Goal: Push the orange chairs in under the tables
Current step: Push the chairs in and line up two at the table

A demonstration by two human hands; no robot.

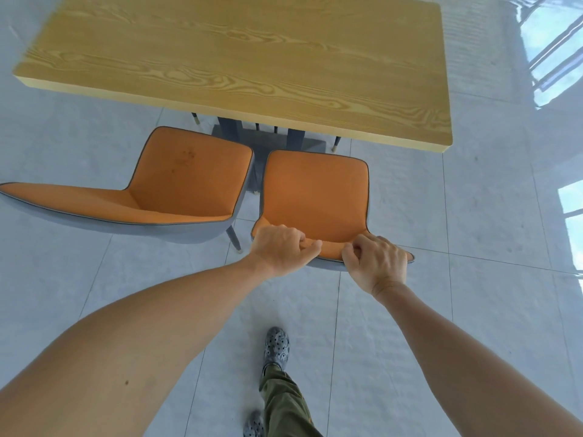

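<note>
Both hands, left (pixel 280 247) and right (pixel 375 263), had fingers curled tight over the chair's (pixel 315 190) backrest at six o'clock of the worktop (pixel 239 58), apparently braced to shove it under.

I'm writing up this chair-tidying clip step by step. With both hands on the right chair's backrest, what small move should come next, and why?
Probably a short straight push toward the table. Both the left hand and the right hand grip the top of the right chair, whose seat lies wholly outside the table's near edge.
</note>
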